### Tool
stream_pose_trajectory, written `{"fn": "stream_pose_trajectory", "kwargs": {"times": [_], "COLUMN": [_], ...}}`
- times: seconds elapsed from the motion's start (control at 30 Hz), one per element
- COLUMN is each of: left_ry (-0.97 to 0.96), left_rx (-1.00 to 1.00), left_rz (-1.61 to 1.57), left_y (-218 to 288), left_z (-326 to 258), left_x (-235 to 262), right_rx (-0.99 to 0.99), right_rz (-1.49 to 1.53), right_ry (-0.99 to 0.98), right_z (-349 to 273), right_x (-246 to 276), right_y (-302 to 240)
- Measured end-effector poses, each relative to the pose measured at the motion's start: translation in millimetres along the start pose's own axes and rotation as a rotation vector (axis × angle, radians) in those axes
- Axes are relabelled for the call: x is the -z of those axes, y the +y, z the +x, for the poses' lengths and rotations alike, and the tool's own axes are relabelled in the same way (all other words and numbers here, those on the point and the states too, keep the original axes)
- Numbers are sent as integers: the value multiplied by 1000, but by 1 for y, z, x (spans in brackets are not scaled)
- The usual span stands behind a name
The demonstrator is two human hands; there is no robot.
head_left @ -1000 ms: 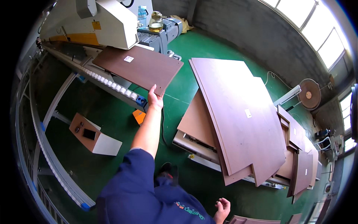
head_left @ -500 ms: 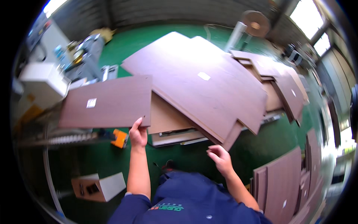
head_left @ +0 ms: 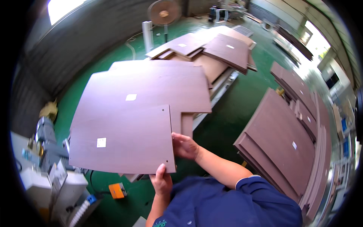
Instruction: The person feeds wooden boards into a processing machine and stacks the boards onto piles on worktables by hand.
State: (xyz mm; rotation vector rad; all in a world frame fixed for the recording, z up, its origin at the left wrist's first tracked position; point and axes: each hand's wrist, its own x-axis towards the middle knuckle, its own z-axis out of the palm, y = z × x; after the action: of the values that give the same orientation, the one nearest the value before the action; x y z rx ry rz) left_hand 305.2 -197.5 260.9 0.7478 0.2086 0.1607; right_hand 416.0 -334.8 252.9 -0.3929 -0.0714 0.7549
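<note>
A brown rectangular board (head_left: 128,155) with a white label and small holes near its right corners is held up in front of me. My left hand (head_left: 162,182) grips its near right corner, thumb on top and fingers under. My right hand (head_left: 185,146) is at the board's right edge, its fingertips against the edge and partly hidden by it. Behind and under this board lies a stack of larger brown boards (head_left: 151,81), the top one also bearing a white label.
More brown boards (head_left: 227,51) are piled at the back. To the right, several boards (head_left: 280,140) lean in a stack. An orange box-like device (head_left: 118,190) sits on the green floor, near white and grey machinery (head_left: 72,185) at lower left. A round fan (head_left: 163,13) stands far back.
My view has turned to the right. The held board has come round in front of me, over the stack. My right hand has moved from free air to the board's right edge.
</note>
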Motion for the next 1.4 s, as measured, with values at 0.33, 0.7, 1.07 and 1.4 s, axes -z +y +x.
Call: {"fn": "stream_pose_trajectory", "kwargs": {"times": [0.33,0.7,1.07,1.4], "left_ry": [-274,-626,-1138,-1447], "left_rx": [550,867,1047,1333], "left_rz": [185,443,698,696], "left_y": [-43,-99,-169,-243], "left_z": [-9,-9,-39,-73], "left_x": [-44,-120,-205,-289], "right_rx": [274,667,1253,1663], "right_rz": [-102,-74,-34,144], "right_ry": [288,470,653,729], "right_z": [-115,-247,-428,-507], "right_x": [21,38,43,55], "right_y": [-34,-53,-87,-36]}}
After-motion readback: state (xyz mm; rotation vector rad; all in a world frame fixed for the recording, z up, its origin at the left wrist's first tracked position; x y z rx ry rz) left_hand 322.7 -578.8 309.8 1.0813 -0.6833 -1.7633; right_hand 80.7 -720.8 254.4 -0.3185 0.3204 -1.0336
